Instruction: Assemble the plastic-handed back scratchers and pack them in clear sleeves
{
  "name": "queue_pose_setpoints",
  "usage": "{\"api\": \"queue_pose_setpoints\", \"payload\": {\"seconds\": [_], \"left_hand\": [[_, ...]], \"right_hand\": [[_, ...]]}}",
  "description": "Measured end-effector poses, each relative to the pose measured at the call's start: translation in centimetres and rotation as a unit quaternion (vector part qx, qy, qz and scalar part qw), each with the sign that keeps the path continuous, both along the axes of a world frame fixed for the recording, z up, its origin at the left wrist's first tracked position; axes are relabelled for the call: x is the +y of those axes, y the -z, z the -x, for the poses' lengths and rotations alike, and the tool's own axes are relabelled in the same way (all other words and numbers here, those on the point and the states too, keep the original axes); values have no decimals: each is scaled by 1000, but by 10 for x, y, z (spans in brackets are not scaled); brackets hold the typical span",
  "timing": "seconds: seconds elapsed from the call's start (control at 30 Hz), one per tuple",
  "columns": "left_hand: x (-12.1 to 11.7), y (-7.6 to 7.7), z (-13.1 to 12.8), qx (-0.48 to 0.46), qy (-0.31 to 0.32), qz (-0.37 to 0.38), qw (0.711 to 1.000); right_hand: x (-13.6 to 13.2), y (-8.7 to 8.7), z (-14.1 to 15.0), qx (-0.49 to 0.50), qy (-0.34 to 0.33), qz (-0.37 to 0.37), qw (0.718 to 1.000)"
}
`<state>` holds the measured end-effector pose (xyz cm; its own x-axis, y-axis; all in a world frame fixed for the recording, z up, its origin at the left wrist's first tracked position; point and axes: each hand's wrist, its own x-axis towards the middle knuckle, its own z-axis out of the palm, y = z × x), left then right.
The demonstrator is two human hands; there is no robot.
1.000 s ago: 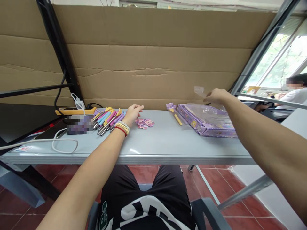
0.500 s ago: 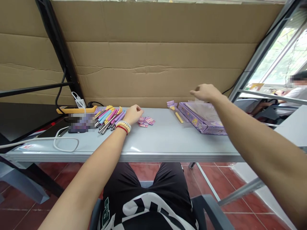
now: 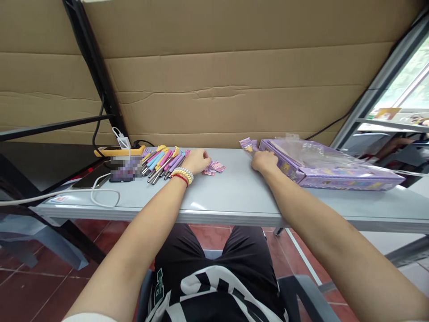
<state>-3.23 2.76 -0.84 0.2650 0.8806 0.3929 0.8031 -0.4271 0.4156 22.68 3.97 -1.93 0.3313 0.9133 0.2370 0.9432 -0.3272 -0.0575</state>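
My left hand [image 3: 197, 161] rests on the table with its fingers curled together, beside small pink-purple printed cards [image 3: 218, 166]. Whatever its fingertips may hold is hidden. Left of that hand lies a pile of slim utensils [image 3: 161, 162] with purple, pink, blue and yellow parts and metal ends. My right hand [image 3: 264, 162] is closed over a clear packet with a purple printed top [image 3: 246, 144]. That hand covers most of the packet and the yellow utensil inside it. Just to its right lies a purple printed box [image 3: 348, 178] with clear plastic film [image 3: 321, 152] over its top.
A phone-like dark slab [image 3: 90, 176], a white cable [image 3: 106, 192] and a yellow-orange object [image 3: 134, 151] are on the left of the table. Cardboard [image 3: 234, 112] walls the back. Metal frame posts [image 3: 97, 67] stand at both sides.
My right hand has come down and left from above the box onto the clear packet. My left hand stays by the cards. The view has shifted, showing more of the box.
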Motion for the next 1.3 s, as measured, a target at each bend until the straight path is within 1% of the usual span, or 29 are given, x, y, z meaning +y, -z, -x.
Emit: {"api": "queue_pose_setpoints", "payload": {"seconds": [0.1, 0.3, 0.43, 0.5, 0.53, 0.57, 0.63, 0.67, 0.73, 0.8, 0.87, 0.93, 1.03, 1.1, 1.2, 1.3], "left_hand": [[0, 1, -1, 9, -1, 1, 1000], [0, 1, -2, 17, -3, 11, 1000], [1, 3, -2, 18, -1, 8, 1000], [1, 3, -2, 2, 1, 13, 1000], [1, 2, -2, -15, 4, 19, 1000], [1, 2, -3, -40, 9, 27, 999], [1, 0, -5, -111, 31, 56, 992], [0, -1, -6, -156, 46, 76, 984], [-2, -3, -9, -248, 76, 121, 958], [-3, -3, -11, -323, 101, 157, 928], [-5, -4, -13, -370, 121, 182, 903], [-6, -4, -14, -408, 139, 205, 879], [-9, -5, -14, -475, 161, 230, 834], [-11, -7, -14, -499, 175, 248, 812], [-14, -9, -14, -500, 190, 273, 800], [-15, -9, -15, -496, 187, 270, 804]], "right_hand": [[-2, -2, 0, 0, 31, -5, 1000], [-3, -2, -6, 48, 28, 7, 998], [-5, -5, -4, 68, 20, -21, 997], [-8, -10, 1, 96, -19, -29, 995], [-11, -13, 5, 114, -58, -34, 991], [-13, -16, 9, 136, -109, -44, 984], [-19, -20, 20, 185, -226, -78, 953], [-22, -21, 26, 210, -279, -97, 932], [-29, -21, 38, 258, -360, -120, 888], [-35, -20, 49, 291, -415, -112, 855], [-40, -19, 55, 305, -452, -89, 833], [-42, -18, 57, 307, -473, -75, 822], [-43, -19, 55, 307, -482, -77, 817], [-42, -20, 53, 311, -488, -73, 812], [-42, -20, 52, 320, -495, -64, 805], [-43, -19, 54, 317, -494, -58, 807]]}}
